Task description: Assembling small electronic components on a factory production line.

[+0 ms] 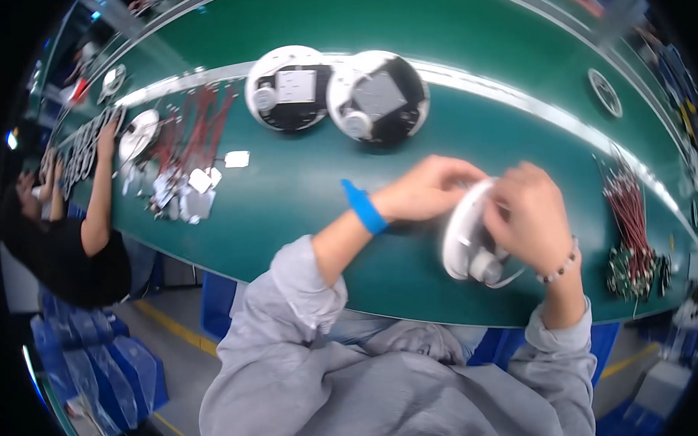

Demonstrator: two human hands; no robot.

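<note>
Currently | hands point(421, 191) point(532, 211) on tilted white disc point(456, 233) | pale square point(297, 87) (marks unreadable)

The worktop point(287, 197) is smooth and green, with a semi-gloss sheen. The held round housing point(457, 237) appears to be smooth white plastic. The sleeves point(290, 285) are creased, matt grey cloth.

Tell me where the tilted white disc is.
In the head view, the tilted white disc is right of centre, between the left hand and the right hand, over the green table.
</note>
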